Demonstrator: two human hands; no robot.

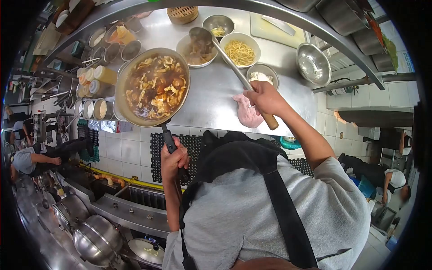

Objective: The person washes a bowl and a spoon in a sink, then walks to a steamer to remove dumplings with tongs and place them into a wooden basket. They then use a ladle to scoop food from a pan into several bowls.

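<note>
My left hand [174, 159] is wrapped round the black handle of a wide pan [118, 94]. Brown sauce with pale egg-like pieces and darker chunks [157, 87] fills the pan. In my right hand [265, 98] is a long ladle [235, 67] with a wooden grip end. The ladle's dark bowl is over a white bowl [196, 65] holding brown food. Beside that sit a bowl of noodles [239, 51] and a small metal bowl with yellow strips [219, 30]. Below my right hand a pink cloth [247, 113] lies on the steel counter [207, 101].
A metal bowl with white food [263, 75], an empty metal bowl [313, 64], a cutting board with a knife [279, 26] and a bamboo steamer [182, 14] stand around. Squeeze bottles [102, 75] are left of the pan. People [27, 159] are at both sides.
</note>
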